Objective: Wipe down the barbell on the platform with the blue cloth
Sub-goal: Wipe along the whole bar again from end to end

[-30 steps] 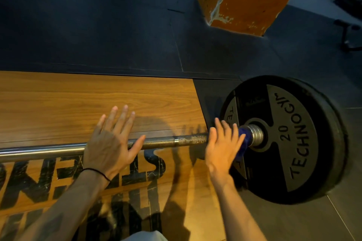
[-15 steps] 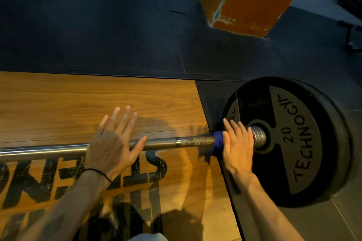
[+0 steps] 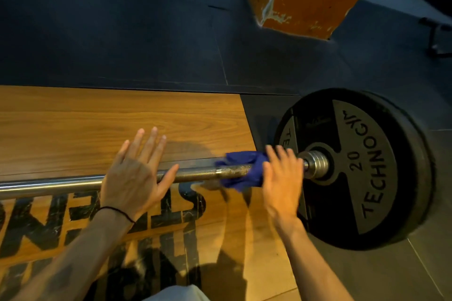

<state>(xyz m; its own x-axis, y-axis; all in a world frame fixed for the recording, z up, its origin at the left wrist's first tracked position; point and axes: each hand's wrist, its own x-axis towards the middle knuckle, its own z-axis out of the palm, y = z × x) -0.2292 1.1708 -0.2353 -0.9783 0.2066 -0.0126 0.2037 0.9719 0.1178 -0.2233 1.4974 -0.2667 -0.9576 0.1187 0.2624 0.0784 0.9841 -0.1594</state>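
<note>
Right of the flat right hand (image 3: 281,178) pressing the blue cloth (image 3: 241,170) on the barbell (image 3: 73,184), the plate (image 3: 367,168) reads "20 TECHNOGYM"; the left hand (image 3: 134,176) lies spread.

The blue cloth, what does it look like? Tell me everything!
The blue cloth is dark blue, soft and crumpled. It is draped over the barbell on a speckled, rusty-looking stretch near the black weight plate. The right hand presses it with straight fingers and covers its right side. Loose folds stick out leftward.

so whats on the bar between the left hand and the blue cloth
In the head view, nothing lies there: between the left hand and the blue cloth runs only bare barbell shaft, speckled and rusty-looking near the cloth.
</note>
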